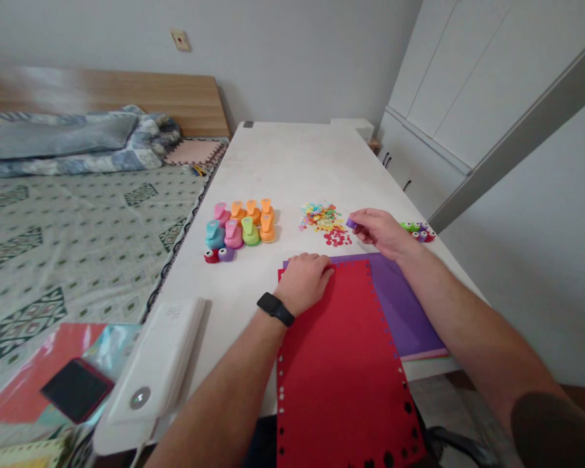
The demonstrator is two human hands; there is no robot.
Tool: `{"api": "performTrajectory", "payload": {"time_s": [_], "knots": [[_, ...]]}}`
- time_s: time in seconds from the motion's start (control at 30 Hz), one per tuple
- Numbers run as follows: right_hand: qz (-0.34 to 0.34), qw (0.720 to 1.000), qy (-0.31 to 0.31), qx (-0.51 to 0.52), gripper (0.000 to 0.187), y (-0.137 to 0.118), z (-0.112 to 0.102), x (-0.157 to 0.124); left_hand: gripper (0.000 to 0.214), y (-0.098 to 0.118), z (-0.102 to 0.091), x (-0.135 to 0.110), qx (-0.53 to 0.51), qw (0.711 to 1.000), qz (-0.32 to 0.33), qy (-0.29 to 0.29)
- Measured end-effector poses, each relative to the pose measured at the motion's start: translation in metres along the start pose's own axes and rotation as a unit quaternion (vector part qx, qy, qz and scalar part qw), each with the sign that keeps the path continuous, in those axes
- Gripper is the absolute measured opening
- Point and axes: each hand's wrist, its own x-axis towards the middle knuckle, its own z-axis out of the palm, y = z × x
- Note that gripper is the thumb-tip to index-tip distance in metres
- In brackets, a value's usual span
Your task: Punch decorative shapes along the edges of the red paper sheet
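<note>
A long red paper sheet (338,351) with small shapes punched along its edges lies in front of me, its lower part reaching over the table edge. My left hand (305,281) is closed, pressing on the sheet's upper left corner with bent fingers. Between the fingers of my right hand (377,229) is a small purple craft punch (351,223), held just above the table. Beside it lies a pile of multicoloured paper confetti (322,216), with red pieces (338,236) at its near side. Purple paper (404,305) lies beneath the red sheet.
Several larger craft punches (250,231) stand in rows at left, with two small punches (219,255) before them. More small punches (419,231) sit by the right table edge. A white laminator-like device (158,364) lies at near left, by a dark phone (77,390).
</note>
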Motion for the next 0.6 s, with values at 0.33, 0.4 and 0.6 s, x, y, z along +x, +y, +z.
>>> {"api": "performTrajectory", "payload": {"time_s": [0.33, 0.4, 0.6], "knots": [[0.033, 0.996, 0.062, -0.058, 0.024, 0.013, 0.015, 0.030, 0.026, -0.004, 0.005, 0.000, -0.004, 1.000, 0.017, 0.021], [0.029, 0.997, 0.057, -0.050, 0.027, 0.017, 0.014, 0.030, 0.026, -0.004, 0.005, 0.000, -0.003, 1.000, 0.019, 0.021], [0.010, 0.998, 0.064, -0.001, 0.032, 0.023, 0.009, 0.028, 0.026, -0.003, 0.005, 0.000, -0.002, 1.000, 0.017, 0.020]]}}
